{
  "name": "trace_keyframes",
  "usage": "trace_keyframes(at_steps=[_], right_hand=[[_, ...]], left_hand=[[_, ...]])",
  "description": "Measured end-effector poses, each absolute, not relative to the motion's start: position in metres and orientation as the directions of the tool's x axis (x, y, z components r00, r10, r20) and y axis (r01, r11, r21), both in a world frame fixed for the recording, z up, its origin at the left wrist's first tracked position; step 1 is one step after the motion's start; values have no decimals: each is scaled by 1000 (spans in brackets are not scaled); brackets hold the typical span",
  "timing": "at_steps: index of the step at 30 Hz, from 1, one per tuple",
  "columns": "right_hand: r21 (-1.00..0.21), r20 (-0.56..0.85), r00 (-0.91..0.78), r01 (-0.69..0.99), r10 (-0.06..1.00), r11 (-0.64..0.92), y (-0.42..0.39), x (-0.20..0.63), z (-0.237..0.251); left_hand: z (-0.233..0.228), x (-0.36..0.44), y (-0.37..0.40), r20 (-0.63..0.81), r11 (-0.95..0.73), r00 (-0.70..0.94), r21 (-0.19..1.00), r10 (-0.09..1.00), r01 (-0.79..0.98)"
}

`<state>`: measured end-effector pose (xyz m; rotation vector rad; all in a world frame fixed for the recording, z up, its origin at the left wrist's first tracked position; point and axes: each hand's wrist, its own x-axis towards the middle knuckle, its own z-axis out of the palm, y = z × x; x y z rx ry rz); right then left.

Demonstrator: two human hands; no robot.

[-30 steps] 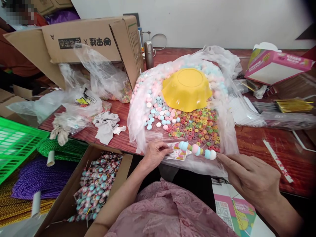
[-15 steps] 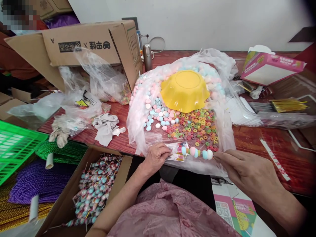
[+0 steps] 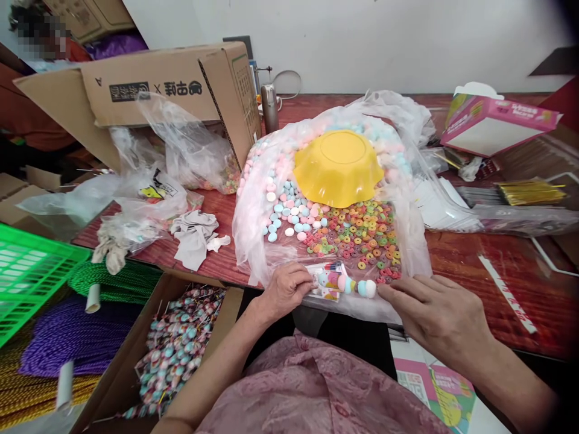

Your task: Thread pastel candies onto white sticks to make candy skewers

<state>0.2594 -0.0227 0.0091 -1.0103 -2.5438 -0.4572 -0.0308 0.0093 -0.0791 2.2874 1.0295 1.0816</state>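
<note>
My left hand (image 3: 287, 292) pinches the left end of a small printed plastic bag (image 3: 333, 294) at the table's front edge. A skewer of pink, blue and white marshmallow-like candies (image 3: 365, 289) lies level, its left part inside the bag and its right part sticking out. My right hand (image 3: 446, 313) is closed at the skewer's right end, fingertips pinched just past the white candy; the stick there is barely visible. Behind both hands, loose ring candies (image 3: 362, 235) and round pastel candies (image 3: 294, 220) lie on clear plastic sheeting, around an upturned yellow bowl (image 3: 337, 172).
A cardboard box (image 3: 158, 90) stands at the back left, near crumpled gloves (image 3: 194, 238). Below left, an open carton (image 3: 181, 343) holds many wrapped skewers beside a green basket (image 3: 36, 277). A pink carton (image 3: 500, 120) and gold ties (image 3: 531, 193) lie right. Another person is far left.
My right hand has moved left with the skewer, so more of the candies are inside the bag. My left hand stays nearly in place.
</note>
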Motion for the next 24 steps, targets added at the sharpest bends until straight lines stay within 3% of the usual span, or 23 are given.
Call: trace_keyframes(at_steps=[6, 9, 14, 21, 24], right_hand=[[66, 498, -636, 706, 590, 705, -21, 260, 17], [93, 521, -633, 709, 573, 699, -21, 256, 19], [118, 533, -660, 678, 530, 726, -20, 251, 26], [12, 382, -721, 629, 578, 777, -14, 242, 25], [-9, 391, -705, 640, 591, 769, -15, 238, 20]], left_hand=[[-42, -31, 20, 461, -719, 552, 467, 695, 515], [-35, -26, 23, 352, -724, 651, 497, 672, 478], [-35, -16, 22, 197, -638, 672, 578, 714, 509], [-40, -3, 18, 278, -667, 643, 550, 714, 503], [-43, -3, 17, 286, -660, 613, 503, 736, 558]])
